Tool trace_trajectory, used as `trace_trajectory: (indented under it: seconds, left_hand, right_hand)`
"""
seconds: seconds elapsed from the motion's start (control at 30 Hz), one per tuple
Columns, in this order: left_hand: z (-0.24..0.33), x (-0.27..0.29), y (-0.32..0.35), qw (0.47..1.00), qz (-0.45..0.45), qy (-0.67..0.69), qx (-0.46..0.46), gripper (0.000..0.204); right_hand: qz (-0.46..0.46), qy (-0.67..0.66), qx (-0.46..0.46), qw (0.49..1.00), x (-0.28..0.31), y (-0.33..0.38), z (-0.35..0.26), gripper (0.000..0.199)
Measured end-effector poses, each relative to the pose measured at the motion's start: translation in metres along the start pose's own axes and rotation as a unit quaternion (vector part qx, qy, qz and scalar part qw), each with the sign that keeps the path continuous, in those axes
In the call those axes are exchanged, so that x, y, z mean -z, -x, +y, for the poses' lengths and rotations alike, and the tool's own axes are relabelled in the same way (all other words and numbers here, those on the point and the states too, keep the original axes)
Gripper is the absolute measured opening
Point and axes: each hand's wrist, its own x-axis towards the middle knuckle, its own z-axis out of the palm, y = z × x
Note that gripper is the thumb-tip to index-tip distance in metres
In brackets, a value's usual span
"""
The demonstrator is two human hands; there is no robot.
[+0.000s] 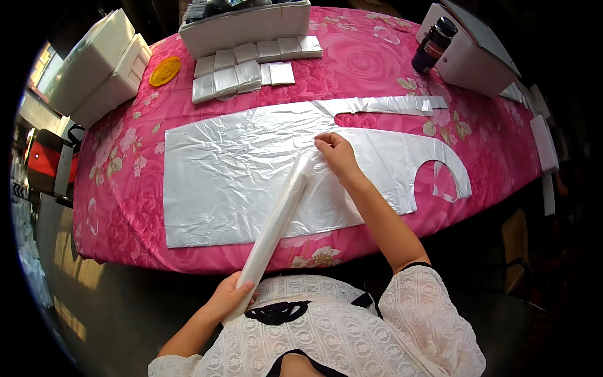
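A long whitish roll of thin plastic [276,217] slants up from my waist over the table edge. My left hand [231,295] is wrapped round its lower end. At the roll's upper end my right hand [336,152] has its fingertips pinched together; whatever is between them is too thin to make out. Beneath both lies a silvery plastic apron [220,182], spread flat but creased. Its straight end points left, and its cut-out straps [449,160] reach to the right. The roll covers part of the apron.
Folded silvery packets [235,76] lie in rows before a white foam box [248,31]. More foam boxes stand at the left [103,69] and right [471,56]. A dark flask [434,45] and a yellow disc [165,71] rest on the pink flowered tablecloth [125,220].
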Motion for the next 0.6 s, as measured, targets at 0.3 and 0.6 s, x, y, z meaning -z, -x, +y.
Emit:
trace_trajectory:
  seconds: [0.3,0.6]
  left_hand:
    - [-0.002,0.005,0.002,0.999,-0.002,-0.014,0.038,0.037]
    - [-0.002,0.008,-0.003,1.000,-0.012,-0.015,0.014,0.052]
  right_hand:
    - [-0.199,0.052,-0.168,0.964,-0.002,0.012,-0.023,0.036]
    - [-0.286,0.110,-0.124,0.944,-0.005,0.008,-0.025,0.024]
